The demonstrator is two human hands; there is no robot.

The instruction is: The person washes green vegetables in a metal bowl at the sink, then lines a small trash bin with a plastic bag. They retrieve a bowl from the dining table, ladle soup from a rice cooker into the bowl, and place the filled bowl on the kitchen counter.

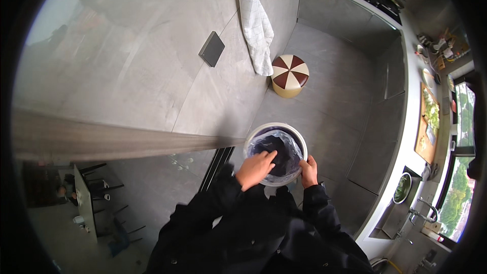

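In front of my body is a round waste bin with a pale rim. A clear plastic liner bag covers its inner wall, and the inside looks dark. My right hand grips the bin's right rim, thumb on top and fingers around the outside. Over the bin's near left side reaches my left hand, its fingers apart and pointing into the opening. I see nothing held in it. Whether it touches the liner cannot be made out.
A brown-and-cream stool stands beyond the bin, near a checked white towel on the wall. Along the right runs a counter with a cutting board and a sink. At lower left, a person is at a table.
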